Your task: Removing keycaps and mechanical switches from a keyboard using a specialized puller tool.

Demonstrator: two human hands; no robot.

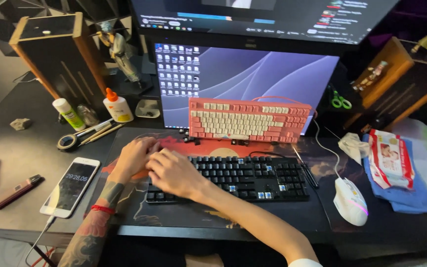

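Both hands rest on the left end of a black keyboard (253, 178) that has several keycaps off, showing blue switches. My left hand (133, 157) lies at the keyboard's upper left corner. My right hand (174, 173) crosses over beside it, covering the left keys. What the fingers grip is hidden. A pink and white keyboard (248, 120) leans upright against the monitor (253, 74) just behind. A few loose dark keycaps (189, 136) lie at its foot.
A white mouse (350, 200) sits right of the black keyboard, a wipes pack (390, 158) on a blue cloth beyond. A phone (70, 186) lies left, with a tape roll (67, 142), glue bottle (117, 106) and brushes behind. Wooden speakers flank the monitor.
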